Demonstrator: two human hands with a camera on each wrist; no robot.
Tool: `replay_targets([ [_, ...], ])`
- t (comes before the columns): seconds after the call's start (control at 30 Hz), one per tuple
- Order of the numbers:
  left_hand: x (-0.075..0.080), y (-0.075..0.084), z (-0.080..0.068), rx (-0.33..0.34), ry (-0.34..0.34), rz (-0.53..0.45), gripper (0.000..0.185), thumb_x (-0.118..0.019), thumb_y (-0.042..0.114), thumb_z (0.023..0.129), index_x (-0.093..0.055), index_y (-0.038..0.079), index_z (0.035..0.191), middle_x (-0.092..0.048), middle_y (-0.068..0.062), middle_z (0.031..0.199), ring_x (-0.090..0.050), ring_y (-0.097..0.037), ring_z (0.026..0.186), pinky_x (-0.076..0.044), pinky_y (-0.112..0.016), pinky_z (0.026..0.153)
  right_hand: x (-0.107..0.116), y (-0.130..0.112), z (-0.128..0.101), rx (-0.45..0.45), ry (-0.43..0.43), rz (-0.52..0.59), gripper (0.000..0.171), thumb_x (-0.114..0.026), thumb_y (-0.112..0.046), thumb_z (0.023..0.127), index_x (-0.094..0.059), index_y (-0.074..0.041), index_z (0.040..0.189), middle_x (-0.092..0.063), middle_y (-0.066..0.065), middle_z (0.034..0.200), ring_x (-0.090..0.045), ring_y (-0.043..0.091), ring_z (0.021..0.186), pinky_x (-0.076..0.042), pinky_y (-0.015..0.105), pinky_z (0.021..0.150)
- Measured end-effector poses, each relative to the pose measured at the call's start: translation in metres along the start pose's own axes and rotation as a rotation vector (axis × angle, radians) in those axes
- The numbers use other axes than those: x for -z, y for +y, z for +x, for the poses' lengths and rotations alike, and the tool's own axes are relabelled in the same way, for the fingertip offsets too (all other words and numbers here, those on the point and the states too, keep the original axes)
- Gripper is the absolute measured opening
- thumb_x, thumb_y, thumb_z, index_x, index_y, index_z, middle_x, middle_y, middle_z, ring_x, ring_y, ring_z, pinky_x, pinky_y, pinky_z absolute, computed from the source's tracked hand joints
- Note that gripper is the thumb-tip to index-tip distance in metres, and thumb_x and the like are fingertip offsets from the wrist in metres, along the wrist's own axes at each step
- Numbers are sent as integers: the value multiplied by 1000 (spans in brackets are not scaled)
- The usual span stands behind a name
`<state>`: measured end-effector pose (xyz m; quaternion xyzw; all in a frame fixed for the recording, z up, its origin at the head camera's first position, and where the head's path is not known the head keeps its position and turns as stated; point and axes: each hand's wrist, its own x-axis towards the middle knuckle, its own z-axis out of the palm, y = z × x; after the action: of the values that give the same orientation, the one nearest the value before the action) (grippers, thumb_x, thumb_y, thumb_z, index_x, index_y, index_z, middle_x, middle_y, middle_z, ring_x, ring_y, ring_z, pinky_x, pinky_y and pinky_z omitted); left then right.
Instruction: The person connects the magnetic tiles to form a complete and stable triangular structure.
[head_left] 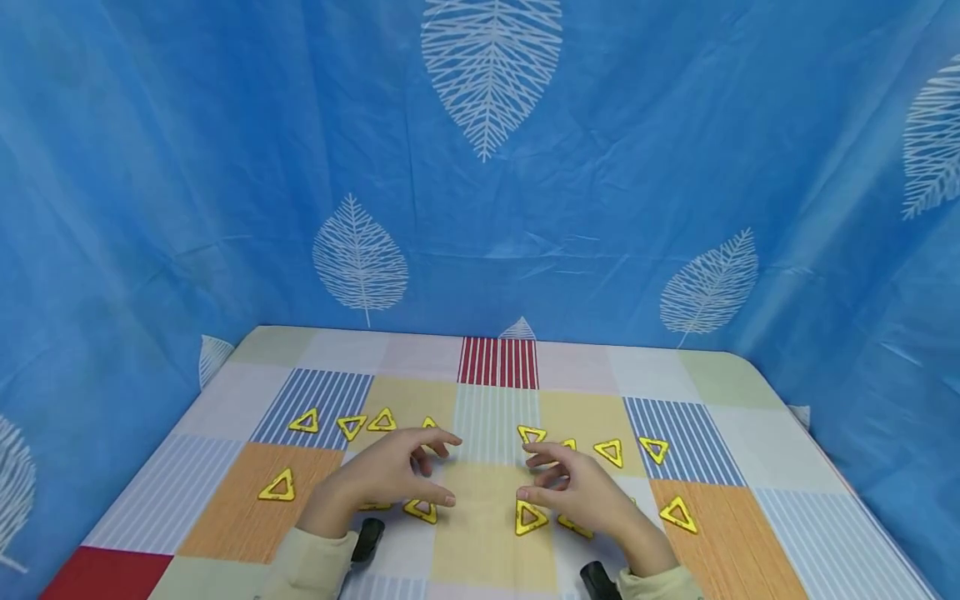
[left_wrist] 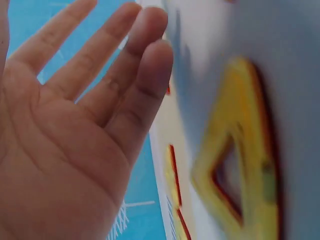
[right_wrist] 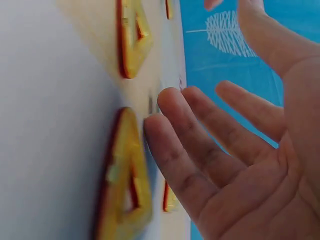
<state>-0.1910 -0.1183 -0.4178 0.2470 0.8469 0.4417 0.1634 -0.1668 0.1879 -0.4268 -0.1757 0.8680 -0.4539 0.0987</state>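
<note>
Several yellow triangular frames, each with a hole in the middle, lie flat on the table in two loose groups. My left hand (head_left: 390, 468) hovers over the left group, fingers relaxed and palm bare. One yellow triangle (head_left: 421, 511) is just below its thumb, and another (left_wrist: 235, 155) shows close by in the left wrist view. Over the right group hovers my right hand (head_left: 573, 487), also holding nothing, its fingers gently bent. Close to its thumb lies a yellow triangle (head_left: 530, 517); in the right wrist view a triangle (right_wrist: 131, 185) is beside the fingers. Some triangles are partly hidden by the hands.
A patchwork-patterned cloth (head_left: 495, 533) covers the table. Farther out lie a triangle (head_left: 278, 486) at the left and a triangle (head_left: 678, 515) at the right. A blue curtain (head_left: 570, 208) with white leaves hangs behind the table and along both sides.
</note>
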Motion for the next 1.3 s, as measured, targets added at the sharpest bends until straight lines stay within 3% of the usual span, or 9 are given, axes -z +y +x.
replay_targets([
  [0.17, 3, -6, -3, 10, -36, -14, 59, -93, 26, 74, -69, 13, 126, -64, -2, 108, -58, -22, 86, -49, -34, 69, -1, 8, -3, 9, -28, 37, 66, -89, -28, 79, -62, -1, 133, -67, 6, 111, -64, 22, 93, -54, 29, 77],
  [0.37, 4, -13, -6, -4, -64, 43, 51, -95, 26, 70, -72, 17, 115, -64, 3, 96, -57, -19, 83, -48, -31, 72, 1, 12, -7, 37, -60, 25, 69, -95, -25, 69, -66, -1, 127, -68, 4, 107, -65, 21, 92, -53, 30, 80],
  [0.7, 9, -18, -10, -41, -119, 58, 44, -95, 15, 69, -74, 16, 108, -65, 8, 103, -55, -15, 88, -47, -30, 78, 4, 15, -5, 83, -90, 0, 68, -96, -25, 66, -68, -1, 123, -69, 1, 107, -65, 16, 93, -53, 29, 82],
  [0.87, 10, -16, -9, -64, -105, 112, 37, -94, 16, 69, -78, 18, 102, -65, 8, 98, -53, -13, 84, -46, -29, 75, 4, 16, -5, 105, -95, -13, 67, -97, -25, 64, -69, -2, 120, -70, 1, 109, -65, 14, 93, -53, 29, 82],
  [1.03, 6, -14, -8, -47, -74, 113, 34, -94, 19, 71, -77, 17, 101, -66, 10, 94, -55, -12, 83, -47, -29, 75, 3, 16, -6, 103, -92, -23, 63, -98, -24, 62, -70, -4, 116, -70, 1, 109, -64, 14, 91, -53, 28, 82],
  [1.3, -18, 3, 9, -66, 5, 71, 40, -90, 18, 76, -75, 8, 111, -63, 4, 87, -56, -12, 72, -49, -27, 64, 6, 20, -8, 103, -90, -10, 60, -98, -24, 63, -71, -5, 113, -69, 0, 108, -62, 14, 91, -52, 28, 83],
])
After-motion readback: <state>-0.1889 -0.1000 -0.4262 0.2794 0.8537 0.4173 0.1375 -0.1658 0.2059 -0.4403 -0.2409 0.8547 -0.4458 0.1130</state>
